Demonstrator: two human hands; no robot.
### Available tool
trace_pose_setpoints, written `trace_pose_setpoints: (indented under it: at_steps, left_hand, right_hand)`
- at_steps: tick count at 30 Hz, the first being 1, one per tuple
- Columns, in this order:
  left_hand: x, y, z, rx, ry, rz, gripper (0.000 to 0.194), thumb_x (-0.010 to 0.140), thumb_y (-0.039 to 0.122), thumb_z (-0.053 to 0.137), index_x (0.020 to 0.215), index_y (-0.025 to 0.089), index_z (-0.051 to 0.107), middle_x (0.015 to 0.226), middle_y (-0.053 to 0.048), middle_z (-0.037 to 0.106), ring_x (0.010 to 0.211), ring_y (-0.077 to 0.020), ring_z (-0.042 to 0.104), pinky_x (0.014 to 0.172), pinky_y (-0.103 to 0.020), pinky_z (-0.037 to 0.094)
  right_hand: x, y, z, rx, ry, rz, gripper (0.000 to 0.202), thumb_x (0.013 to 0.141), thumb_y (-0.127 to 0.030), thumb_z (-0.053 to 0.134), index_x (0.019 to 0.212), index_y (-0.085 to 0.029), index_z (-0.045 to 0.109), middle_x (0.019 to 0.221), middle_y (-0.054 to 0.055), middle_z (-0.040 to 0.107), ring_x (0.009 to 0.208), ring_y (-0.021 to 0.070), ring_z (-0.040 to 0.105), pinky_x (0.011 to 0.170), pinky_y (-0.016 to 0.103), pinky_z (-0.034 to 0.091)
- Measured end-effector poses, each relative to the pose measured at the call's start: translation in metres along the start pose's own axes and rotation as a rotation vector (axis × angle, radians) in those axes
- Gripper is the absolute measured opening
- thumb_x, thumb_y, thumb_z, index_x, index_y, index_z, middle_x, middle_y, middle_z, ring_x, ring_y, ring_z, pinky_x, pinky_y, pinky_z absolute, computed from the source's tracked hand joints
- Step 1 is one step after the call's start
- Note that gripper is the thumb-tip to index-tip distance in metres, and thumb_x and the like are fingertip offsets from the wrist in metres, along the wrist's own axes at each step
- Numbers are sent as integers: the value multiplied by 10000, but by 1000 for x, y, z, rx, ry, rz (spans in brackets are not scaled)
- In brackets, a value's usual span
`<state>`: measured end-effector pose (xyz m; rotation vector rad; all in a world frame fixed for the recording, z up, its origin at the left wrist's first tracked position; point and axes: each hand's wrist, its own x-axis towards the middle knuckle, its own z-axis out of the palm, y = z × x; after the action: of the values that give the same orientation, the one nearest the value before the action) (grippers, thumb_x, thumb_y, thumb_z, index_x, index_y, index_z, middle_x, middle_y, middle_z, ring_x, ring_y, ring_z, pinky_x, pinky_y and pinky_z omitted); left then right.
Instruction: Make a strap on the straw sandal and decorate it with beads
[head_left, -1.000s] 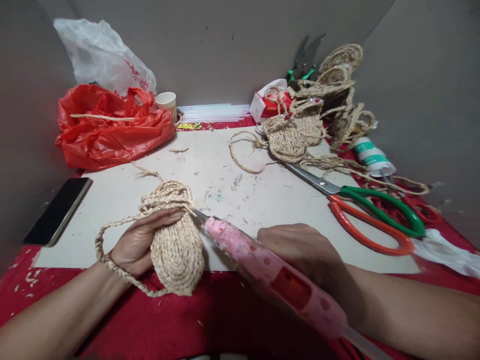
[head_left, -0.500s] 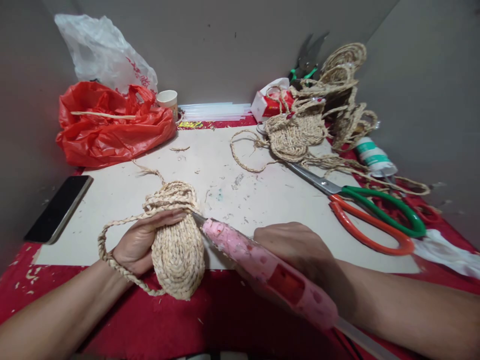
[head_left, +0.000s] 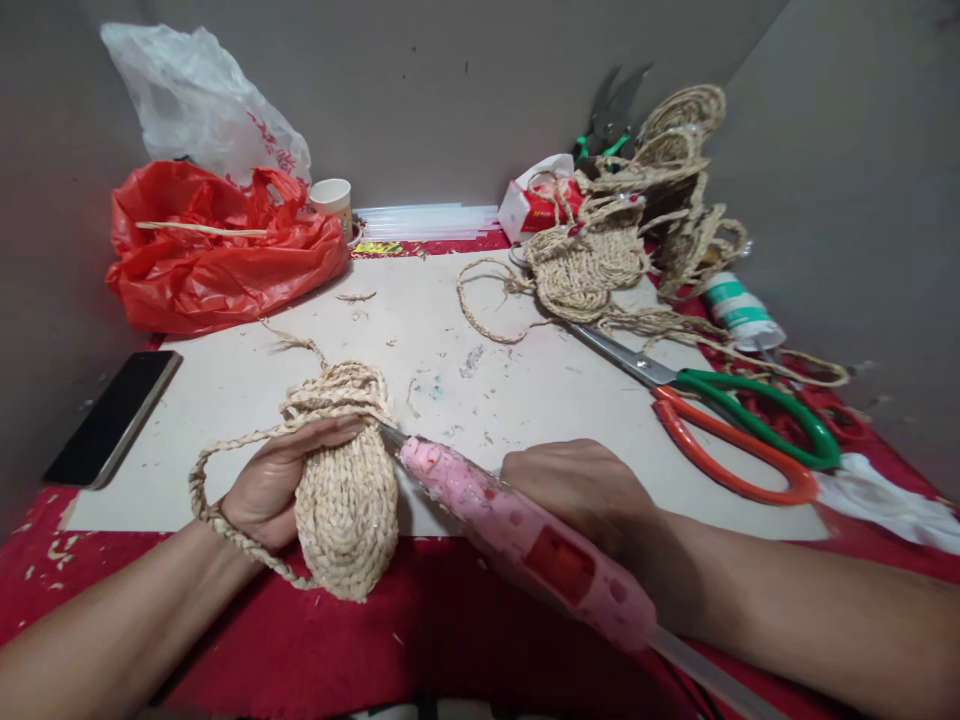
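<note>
An oval piece of braided straw cord [head_left: 349, 520], shaped like a small sole with a strap across it, is gripped in my left hand [head_left: 274, 485]. A loose loop of the braid [head_left: 201, 490] hangs around the wrist. My right hand [head_left: 581, 495] is wrapped around a pink hot glue gun [head_left: 517, 525]; its far fingers are hidden behind the tool. The gun's metal nozzle meets the braid edge by my left fingertips. A clear glue stick [head_left: 709, 675] sticks out of the gun's rear end.
Large scissors [head_left: 660, 375] with red and green handles lie at the right, beside a heap of braided straw pieces [head_left: 585, 270]. A phone [head_left: 112, 420] and a red plastic bag [head_left: 225, 260] are at the left. A paper cup [head_left: 331, 197] and clear sticks [head_left: 427, 222] stand behind.
The whole view has shifted slightly left. Both hands hold the same things, and the nozzle stays at the braid's edge.
</note>
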<state>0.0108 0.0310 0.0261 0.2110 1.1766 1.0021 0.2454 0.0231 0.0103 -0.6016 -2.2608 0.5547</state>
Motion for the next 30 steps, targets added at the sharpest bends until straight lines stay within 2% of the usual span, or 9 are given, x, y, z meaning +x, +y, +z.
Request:
trace_pose_setpoints:
  at_steps: [7,9,14,16,19,21,24,27,30]
  left_hand:
    - [0,9,-2,-79,-100,100,167,668,-45,634,646,98,717,638,-44,737,566,-153,699,600,-223,593]
    - [0,12,-3,-122,-151,96,145,688,-22,636,668,94,720,653,-50,741,584,-160,705,619,-235,600]
    - [-6,18,-4,-140,-251,156,117,727,14,630,741,85,723,685,-77,747,595,-175,711,670,-260,604]
    - [-9,18,-4,-143,-277,178,121,737,15,625,755,89,720,692,-77,748,598,-176,711,664,-265,605]
    - [-13,17,-5,-129,-318,168,116,744,30,636,789,97,718,699,-84,748,615,-191,716,689,-292,606]
    - [-14,15,-6,-113,-357,150,121,739,44,654,823,104,717,706,-88,748,627,-199,720,712,-306,603]
    - [-15,10,-7,-100,-417,120,132,731,47,673,841,106,715,715,-90,749,632,-201,720,721,-313,601]
    - [-14,5,-8,-67,-467,83,92,734,54,684,810,97,713,726,-92,751,627,-199,717,704,-314,603]
    - [-13,0,-9,-45,-509,107,69,732,62,704,789,99,712,765,-86,758,652,-192,718,690,-292,599]
  right_hand:
    - [-2,4,-9,-156,45,-81,268,811,-144,453,616,-211,282,501,-58,342,445,84,303,464,238,234]
    - [1,6,-13,-246,33,-21,267,817,-161,462,596,-207,321,485,-50,387,430,82,332,457,236,227]
    - [13,17,-13,-623,-284,473,201,834,-305,479,675,-190,522,615,34,625,487,138,498,498,262,230]
    - [18,18,-17,-716,-387,540,237,850,-375,493,751,-177,577,691,74,668,549,173,556,513,271,241]
    - [24,12,-33,-665,-431,483,271,816,-426,575,843,-162,628,780,90,687,657,199,614,536,264,307]
    - [28,2,-44,-546,-362,438,260,794,-399,628,900,-164,655,826,80,696,699,186,629,556,249,366]
    - [38,-19,-49,-273,-67,377,148,845,-288,594,851,-164,674,767,40,699,641,128,619,566,222,426]
    - [50,-35,-34,-84,198,267,122,849,-223,607,760,-159,661,679,7,689,589,101,606,545,199,441]
    - [57,-39,-14,-58,249,95,63,827,-132,624,775,-146,658,683,2,687,592,86,603,573,190,463]
